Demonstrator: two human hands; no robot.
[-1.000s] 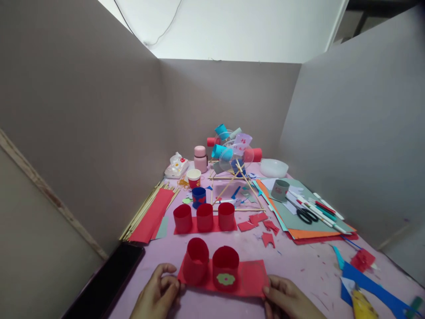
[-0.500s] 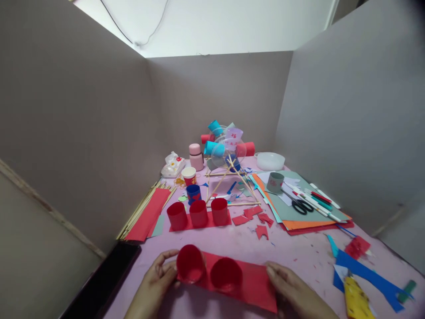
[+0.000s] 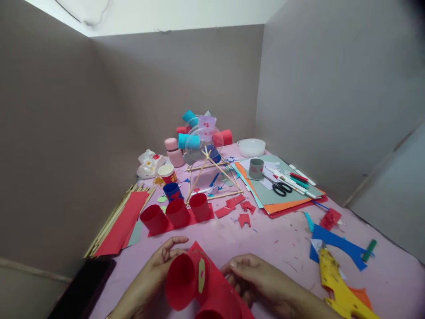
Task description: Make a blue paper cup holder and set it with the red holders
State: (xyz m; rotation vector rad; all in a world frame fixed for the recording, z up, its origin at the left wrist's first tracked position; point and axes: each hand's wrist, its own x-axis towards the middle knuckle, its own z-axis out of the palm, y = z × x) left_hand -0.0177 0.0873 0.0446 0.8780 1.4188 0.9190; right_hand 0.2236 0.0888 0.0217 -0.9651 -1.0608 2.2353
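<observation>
My left hand [image 3: 161, 268] is closed on the near-left side of a red paper strip [image 3: 219, 283] that carries red paper tubes. One red tube [image 3: 181, 281] faces up toward me, and a second red tube [image 3: 221, 305] is partly cut off by the bottom edge. A yellowish oval with a pink dot [image 3: 201, 274] shows on a red surface beside the first tube. My right hand [image 3: 247, 277] has its fingers curled round the strip's right edge, fingertips partly hidden. Beyond stands another red strip [image 3: 212, 212] bearing three upright red tubes [image 3: 177, 212].
A yellow glue gun [image 3: 337, 283] lies at right beside blue paper scraps [image 3: 338, 243]. Scissors [image 3: 282, 188] and markers rest on coloured sheets [image 3: 292, 201]. Behind are a stick frame [image 3: 215, 166] with a wheel of tubes, a pink bottle [image 3: 174, 153] and a paper cup [image 3: 168, 173].
The held red strip has turned from lying crosswise to slanting, and its tubes have tipped. My right hand has shifted left, nearer my left hand. The view has swung right.
</observation>
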